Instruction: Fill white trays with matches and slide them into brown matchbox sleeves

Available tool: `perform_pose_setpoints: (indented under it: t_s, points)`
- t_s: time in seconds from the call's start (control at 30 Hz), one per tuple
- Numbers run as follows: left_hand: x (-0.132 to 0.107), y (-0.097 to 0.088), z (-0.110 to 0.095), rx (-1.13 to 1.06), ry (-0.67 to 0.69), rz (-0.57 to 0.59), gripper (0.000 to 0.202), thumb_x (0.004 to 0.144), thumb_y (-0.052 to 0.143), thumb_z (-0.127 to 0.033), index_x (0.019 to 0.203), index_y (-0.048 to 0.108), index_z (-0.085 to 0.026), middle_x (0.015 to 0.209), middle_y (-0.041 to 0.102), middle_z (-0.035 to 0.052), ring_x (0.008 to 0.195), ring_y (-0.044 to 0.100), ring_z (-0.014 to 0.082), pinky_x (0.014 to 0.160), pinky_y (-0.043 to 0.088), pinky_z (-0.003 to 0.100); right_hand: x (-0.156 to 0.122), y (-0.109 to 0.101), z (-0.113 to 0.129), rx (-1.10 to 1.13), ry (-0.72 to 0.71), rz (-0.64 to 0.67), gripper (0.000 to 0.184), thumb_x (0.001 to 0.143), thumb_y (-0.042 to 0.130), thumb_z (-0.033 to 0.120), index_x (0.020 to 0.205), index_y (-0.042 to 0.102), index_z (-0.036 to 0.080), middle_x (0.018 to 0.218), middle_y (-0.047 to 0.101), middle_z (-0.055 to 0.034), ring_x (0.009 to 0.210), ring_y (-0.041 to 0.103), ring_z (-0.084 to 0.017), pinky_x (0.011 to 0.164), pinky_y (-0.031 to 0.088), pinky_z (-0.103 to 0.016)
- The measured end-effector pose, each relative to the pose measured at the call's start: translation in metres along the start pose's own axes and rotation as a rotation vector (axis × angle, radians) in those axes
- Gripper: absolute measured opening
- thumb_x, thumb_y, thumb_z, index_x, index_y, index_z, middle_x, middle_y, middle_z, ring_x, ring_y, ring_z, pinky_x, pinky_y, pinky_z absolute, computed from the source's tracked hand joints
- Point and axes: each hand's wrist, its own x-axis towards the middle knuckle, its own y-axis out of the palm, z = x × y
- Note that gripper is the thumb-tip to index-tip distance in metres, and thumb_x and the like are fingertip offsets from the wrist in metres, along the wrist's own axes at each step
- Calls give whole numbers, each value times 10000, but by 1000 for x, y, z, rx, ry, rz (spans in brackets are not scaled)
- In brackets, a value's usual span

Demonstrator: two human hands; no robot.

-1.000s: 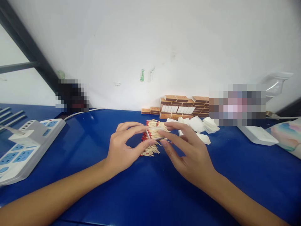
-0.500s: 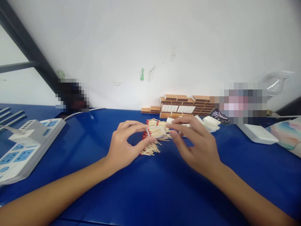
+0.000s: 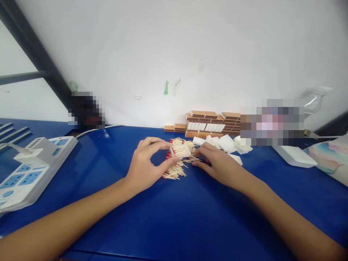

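Note:
My left hand [image 3: 145,157] pinches a small white matchbox tray [image 3: 188,150] between thumb and fingertips, tilted above a pile of matches [image 3: 175,171]. Several matches lie inside the tray, along its length. The pile is loose on the blue table, red heads mostly to the left, partly hidden under the tray and my left thumb. Lower and to the right, my right hand [image 3: 217,163] has its thumb and fingers closed around the pale ends of a few matches at the pile's right edge.
Empty white trays [image 3: 227,143] lie in a heap behind my right hand. Brown matchboxes [image 3: 205,125] are stacked against the wall. A power strip [image 3: 40,163] sits at the left, a white box-shaped thing [image 3: 295,156] at the right. The blue table [image 3: 163,221] runs beneath.
My right hand has come down from beside the tray to the right edge of the pile, and its fingers have drawn together. The left hand keeps the tray almost in place.

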Motion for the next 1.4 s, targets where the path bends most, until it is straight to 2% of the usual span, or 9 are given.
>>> perform_pose_setpoints:
  t_s: [0.13, 0.4, 0.6, 0.73, 1.03, 1.23, 1.4]
  points:
    - [-1, 0, 0, 15, 4, 1, 313, 845, 856, -439, 1084, 778, -253, 1096, 768, 61, 1044, 709, 246, 934, 549, 448, 1, 3, 2, 3, -40, -26, 108, 1012, 627, 322, 1050, 634, 221, 1069, 633, -83, 854, 659, -225, 724, 527, -357]
    - [-1, 0, 1, 28, 24, 10, 321, 846, 854, -441, 1090, 778, -246, 1092, 768, 66, 1039, 710, 246, 934, 549, 443, 1, 10, 2, 34, -77, -7, 107, 1054, 556, 273, 1016, 639, 218, 1039, 614, -66, 874, 656, -204, 800, 542, -368]
    - [-1, 0, 1, 45, 24, 10, 338, 839, 856, -459, 1101, 779, -258, 1108, 768, 74, 1039, 712, 252, 926, 557, 451, 1, 2, -2, -8, -55, -30, 131, 1018, 637, 343, 1020, 636, 212, 1031, 641, -72, 853, 656, -214, 741, 519, -353]
    - [-1, 0, 1, 43, 34, 11, 335, 828, 872, -430, 1097, 779, -253, 1093, 772, 69, 1054, 708, 253, 939, 550, 453, 0, -3, -8, 7, -11, 10, 121, 998, 657, 325, 966, 649, 209, 1008, 649, -68, 839, 651, -212, 727, 506, -343]
    - [-1, 0, -1, 52, 70, -7, 343, 821, 874, -444, 1087, 781, -248, 1116, 768, 74, 1046, 711, 243, 931, 542, 439, -1, -10, -10, 29, 46, 107, 152, 1011, 569, 236, 873, 626, 209, 923, 657, -65, 802, 627, -210, 687, 483, -328]
    - [-1, 0, 0, 47, 75, 2, 343, 824, 874, -437, 1090, 778, -244, 1100, 786, 80, 1054, 715, 259, 944, 536, 464, 0, -11, -6, 1, -16, -1, 130, 1017, 555, 247, 898, 600, 220, 969, 649, -72, 841, 633, -221, 721, 504, -346]
    - [-1, 0, 1, 38, 79, 12, 326, 832, 870, -426, 1085, 776, -243, 1080, 793, 78, 1049, 718, 262, 952, 535, 471, 0, 0, 3, 21, -45, 34, 104, 1023, 569, 235, 920, 586, 224, 984, 647, -59, 821, 653, -200, 724, 514, -331]
